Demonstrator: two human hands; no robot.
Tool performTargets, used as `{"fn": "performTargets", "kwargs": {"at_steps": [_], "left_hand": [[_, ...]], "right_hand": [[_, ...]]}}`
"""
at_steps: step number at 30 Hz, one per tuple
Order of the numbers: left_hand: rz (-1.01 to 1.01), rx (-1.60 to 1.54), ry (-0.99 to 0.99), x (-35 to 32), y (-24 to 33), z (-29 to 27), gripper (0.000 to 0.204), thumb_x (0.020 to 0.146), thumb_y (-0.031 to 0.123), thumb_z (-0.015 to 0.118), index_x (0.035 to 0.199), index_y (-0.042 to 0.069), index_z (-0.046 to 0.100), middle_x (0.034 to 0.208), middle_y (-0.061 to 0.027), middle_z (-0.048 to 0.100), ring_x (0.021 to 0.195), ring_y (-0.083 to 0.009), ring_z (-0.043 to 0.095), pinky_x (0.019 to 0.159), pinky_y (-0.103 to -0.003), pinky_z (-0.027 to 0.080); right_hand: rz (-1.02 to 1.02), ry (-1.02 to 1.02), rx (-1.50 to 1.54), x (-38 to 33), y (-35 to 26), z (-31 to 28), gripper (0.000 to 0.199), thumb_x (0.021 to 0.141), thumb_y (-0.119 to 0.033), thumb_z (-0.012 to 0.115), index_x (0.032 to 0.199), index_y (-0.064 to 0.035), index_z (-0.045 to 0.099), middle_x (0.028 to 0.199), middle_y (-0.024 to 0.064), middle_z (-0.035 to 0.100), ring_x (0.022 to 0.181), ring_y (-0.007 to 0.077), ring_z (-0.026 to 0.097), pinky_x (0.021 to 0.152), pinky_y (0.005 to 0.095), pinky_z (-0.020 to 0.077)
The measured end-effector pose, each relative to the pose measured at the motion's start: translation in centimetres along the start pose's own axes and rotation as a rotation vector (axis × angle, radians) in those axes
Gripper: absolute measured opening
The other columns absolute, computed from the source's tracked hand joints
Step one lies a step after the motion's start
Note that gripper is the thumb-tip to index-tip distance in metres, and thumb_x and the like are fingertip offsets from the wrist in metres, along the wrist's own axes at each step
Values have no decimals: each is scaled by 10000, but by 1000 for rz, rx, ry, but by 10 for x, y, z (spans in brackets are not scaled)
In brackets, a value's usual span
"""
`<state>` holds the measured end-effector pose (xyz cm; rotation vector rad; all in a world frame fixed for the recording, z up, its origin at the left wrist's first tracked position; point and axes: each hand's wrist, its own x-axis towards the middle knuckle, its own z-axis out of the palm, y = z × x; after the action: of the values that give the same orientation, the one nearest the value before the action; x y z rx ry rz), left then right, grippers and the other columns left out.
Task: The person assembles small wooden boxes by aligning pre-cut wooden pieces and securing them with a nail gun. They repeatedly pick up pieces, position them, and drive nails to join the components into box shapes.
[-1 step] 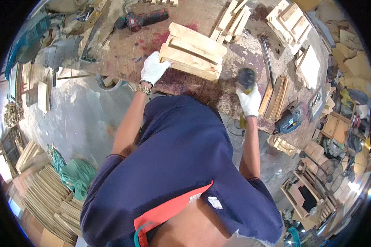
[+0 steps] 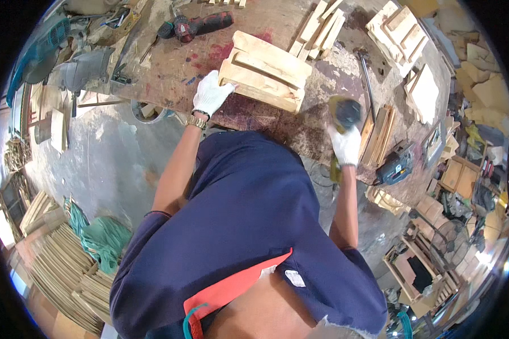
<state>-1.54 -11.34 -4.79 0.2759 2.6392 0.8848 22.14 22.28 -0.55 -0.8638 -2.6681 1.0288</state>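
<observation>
My left hand (image 2: 212,94), in a white glove, grips the left end of a pale wooden piece (image 2: 266,53) made of boards with raised strips. The piece lies near the bench's front edge, its fingers-side end partly hidden by the glove. To the right of it, my gloved right hand (image 2: 346,146) is closed around a black-and-yellow power tool with a round head (image 2: 346,112). The tool is held apart from the wood and blurred by motion, so its exact kind is unclear.
The stained workbench (image 2: 169,85) holds a red-and-black cordless tool (image 2: 195,26), wood strips (image 2: 319,31), a similar slatted piece (image 2: 398,35) and a dark metal bar (image 2: 366,82). Thin boards (image 2: 379,135) and a dark jigsaw-like tool (image 2: 396,164) sit at the right.
My right hand and the round-headed tool have shifted slightly right, and the tool's head has turned. My left hand and the wooden piece have stayed in place.
</observation>
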Motion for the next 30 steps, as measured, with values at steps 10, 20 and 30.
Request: {"fn": "performTargets", "kwargs": {"at_steps": [10, 20, 30], "left_hand": [[26, -25, 37, 3, 6, -2, 505, 801, 488, 755, 928, 28, 592, 930, -254, 672, 911, -445, 657, 746, -518, 506], [31, -8, 52, 3, 2, 3, 540, 797, 508, 762, 942, 22, 579, 923, -260, 668, 914, -457, 652, 739, -531, 504], [-16, -10, 16, -2, 14, -6, 568, 826, 530, 744, 1052, 32, 591, 967, -256, 683, 959, -457, 654, 779, -533, 505]], "right_hand": [[347, -430, 564, -11, -55, -18, 234, 848, -77, 744, 1065, -3, 698, 854, 42, 694, 577, 107, 561, 512, 271, 437], [323, -460, 437, -5, -62, -8, 258, 862, -108, 771, 1095, -26, 696, 895, 37, 711, 624, 92, 573, 532, 260, 456], [121, -525, 347, 10, -98, 12, 333, 847, -118, 784, 1151, -26, 684, 987, 42, 734, 770, 121, 637, 655, 291, 522]]}}
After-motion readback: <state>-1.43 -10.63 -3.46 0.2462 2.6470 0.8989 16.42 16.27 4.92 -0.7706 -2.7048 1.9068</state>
